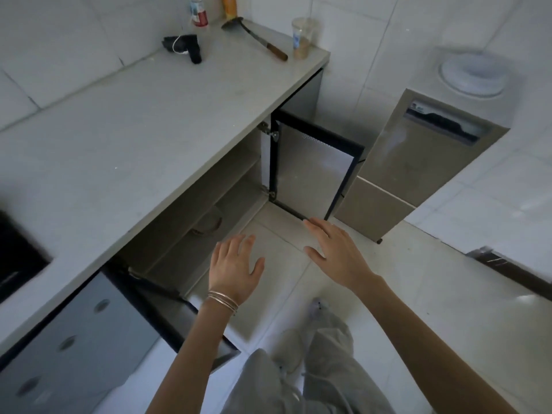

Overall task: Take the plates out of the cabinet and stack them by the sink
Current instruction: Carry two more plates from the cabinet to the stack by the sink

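Hovering palm-down with fingers spread, the left hand (236,264) and right hand (334,249) hold nothing. Just ahead of the left hand, inside the open cabinet (179,252), the plates (209,223) show as 1 round shape on the lower shelf, dim and blurred. Their number cannot be told. The cabinet door (313,171) stands open just beyond the right fingertips.

Grey countertop (134,130) — black bundle (185,46), spatula (254,37), plastic cup (303,38), two bottles (199,13) at far end, cabinet shelf (182,252) bearing plates (208,224)
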Tool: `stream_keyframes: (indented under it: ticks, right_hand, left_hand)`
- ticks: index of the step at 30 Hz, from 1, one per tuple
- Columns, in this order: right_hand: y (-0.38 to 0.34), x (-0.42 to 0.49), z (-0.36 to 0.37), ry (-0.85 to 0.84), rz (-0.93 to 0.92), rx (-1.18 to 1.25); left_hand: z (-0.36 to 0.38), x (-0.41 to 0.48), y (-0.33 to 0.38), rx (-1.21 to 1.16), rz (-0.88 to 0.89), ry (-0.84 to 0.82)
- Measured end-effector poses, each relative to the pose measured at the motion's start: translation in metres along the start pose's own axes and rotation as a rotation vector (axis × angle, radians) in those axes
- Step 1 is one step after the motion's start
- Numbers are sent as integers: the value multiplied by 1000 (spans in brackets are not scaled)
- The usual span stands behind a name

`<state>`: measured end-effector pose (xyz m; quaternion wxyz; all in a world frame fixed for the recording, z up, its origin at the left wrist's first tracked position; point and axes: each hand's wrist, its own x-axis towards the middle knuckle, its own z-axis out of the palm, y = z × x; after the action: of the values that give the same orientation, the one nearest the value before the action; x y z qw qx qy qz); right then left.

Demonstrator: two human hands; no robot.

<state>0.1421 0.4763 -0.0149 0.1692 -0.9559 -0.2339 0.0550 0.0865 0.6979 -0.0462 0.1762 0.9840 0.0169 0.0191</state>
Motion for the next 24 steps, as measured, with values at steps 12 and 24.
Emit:
stream_keyframes:
  ticks: [12,24]
  right_hand:
    - [65,147,-34,-151,-331,-36]
    - [88,258,-42,-225,-549,-56]
  left_hand:
    - [18,102,38,-64,-355,118]
    - [12,155,20,13,-557,198]
